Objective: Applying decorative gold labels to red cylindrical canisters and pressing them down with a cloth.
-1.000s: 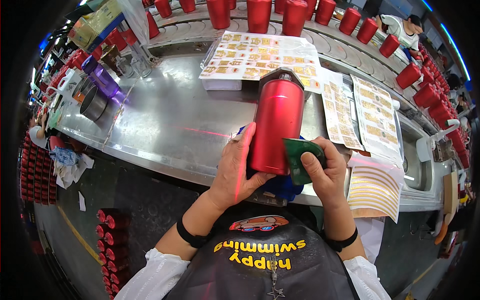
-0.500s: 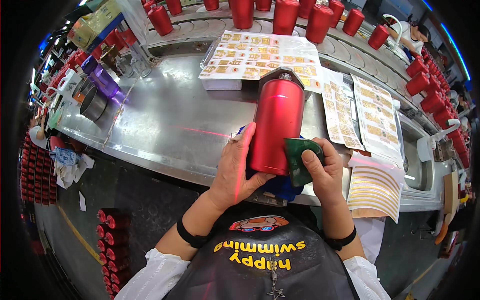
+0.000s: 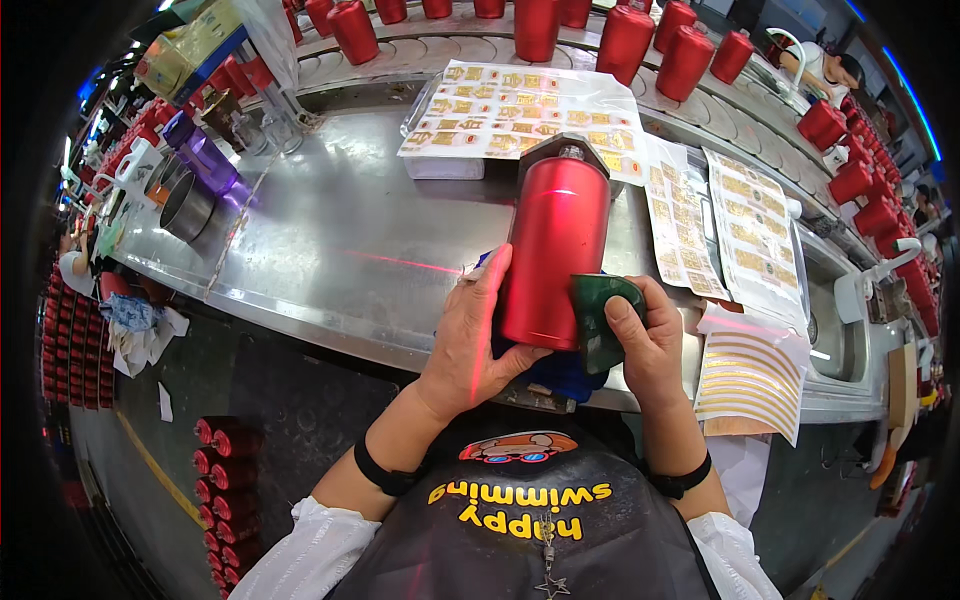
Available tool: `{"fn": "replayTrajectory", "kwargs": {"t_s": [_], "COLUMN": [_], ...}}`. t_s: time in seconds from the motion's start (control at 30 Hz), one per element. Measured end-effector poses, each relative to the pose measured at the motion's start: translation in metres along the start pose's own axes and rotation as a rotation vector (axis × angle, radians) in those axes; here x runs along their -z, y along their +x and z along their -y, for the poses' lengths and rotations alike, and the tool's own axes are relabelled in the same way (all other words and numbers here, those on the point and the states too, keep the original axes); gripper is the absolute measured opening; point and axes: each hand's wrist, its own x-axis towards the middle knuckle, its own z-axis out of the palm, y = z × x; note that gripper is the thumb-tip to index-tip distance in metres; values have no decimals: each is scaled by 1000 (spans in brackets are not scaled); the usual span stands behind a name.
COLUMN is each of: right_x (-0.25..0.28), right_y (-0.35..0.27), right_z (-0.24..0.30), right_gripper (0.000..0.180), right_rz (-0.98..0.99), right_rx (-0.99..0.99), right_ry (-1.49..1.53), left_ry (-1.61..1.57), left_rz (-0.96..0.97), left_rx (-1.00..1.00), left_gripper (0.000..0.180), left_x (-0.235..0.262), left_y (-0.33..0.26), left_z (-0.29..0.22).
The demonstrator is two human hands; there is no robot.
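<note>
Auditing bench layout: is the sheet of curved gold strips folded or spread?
Spread. The sheet, right of the right hand, shows its curved strips side by side, none folded over.

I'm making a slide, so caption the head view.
Left hand cups a red bottle; right hand holds a flat green tool at its side.

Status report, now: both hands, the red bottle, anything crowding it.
Left hand gripping red bottle, low on its left. Right hand pinching green scraper at bottle's lower right. Blue cloth bunched by bottle's near end.
</note>
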Motion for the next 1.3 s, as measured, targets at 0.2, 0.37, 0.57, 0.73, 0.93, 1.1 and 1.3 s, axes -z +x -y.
{"fn": "replayTrajectory", "kwargs": {"t_s": [0.2, 0.37, 0.57, 0.73, 0.93, 1.1, 1.3], "right_x": [0, 0, 0, -1, -1, -2, -1], "right_y": [0, 1, 1, 1, 1, 1, 1], "right_z": [1, -1, -1, -1, -2, 0, -1], "right_gripper": [22, 22, 22, 22, 23, 22, 22], "right_rz": [-1, 5, 2, 3, 1, -5, -1], "right_rx": [-6, -9, 0, -3, 2, -7, -5], "right_ry": [-1, 7, 4, -11, -14, -9, -3], "left_ry": [-17, -27, -24, -23, -15, -18, -16], "left_rz": [1, 0, 1, 1, -5, -7, -12], "left_rx": [17, 24, 24, 32, 21, 14, 16], "left_gripper": [94, 94, 94, 94, 93, 94, 94], "left_x": [0, 0, 1, 0, 0, 1, 0], "left_y": [0, 0, 1, 0, 0, 1, 0], "left_z": [-1, 0, -2, -1, 0, -1, -1]}}
